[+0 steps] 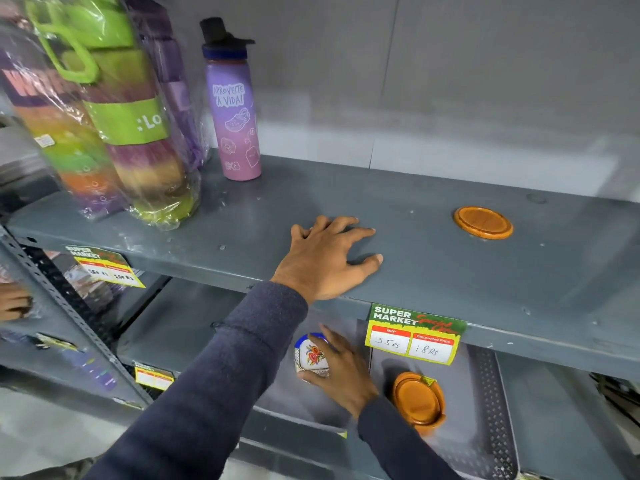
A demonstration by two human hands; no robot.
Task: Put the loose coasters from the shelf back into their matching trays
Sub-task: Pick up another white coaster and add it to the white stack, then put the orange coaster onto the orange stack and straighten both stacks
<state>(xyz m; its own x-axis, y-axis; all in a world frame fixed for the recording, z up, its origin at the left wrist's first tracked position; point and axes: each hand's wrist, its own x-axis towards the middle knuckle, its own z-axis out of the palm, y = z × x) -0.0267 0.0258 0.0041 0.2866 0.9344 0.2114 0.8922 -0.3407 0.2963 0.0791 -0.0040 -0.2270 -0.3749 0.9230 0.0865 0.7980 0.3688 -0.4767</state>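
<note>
Left hand (325, 261) flat on upper shelf (450, 271), fingers spread, holding nothing. Right hand (341, 370) on lower shelf, fingers curled round floral coaster (310, 355). Loose orange coaster (483, 222) on upper shelf at 2 o'clock from left hand, well apart. Orange stack (419, 398) at 4 o'clock from right hand.

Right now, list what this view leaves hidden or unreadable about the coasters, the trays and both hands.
- Head view: the white floral coaster is half covered by the right hand, so its full shape is hidden.
- The stack of orange round coasters is blurred; the count and any tray under it are unclear.
- The lower shelf runs behind the left sleeve and the price tag.
- The left hand lies flat; its palm is unseen.
</note>
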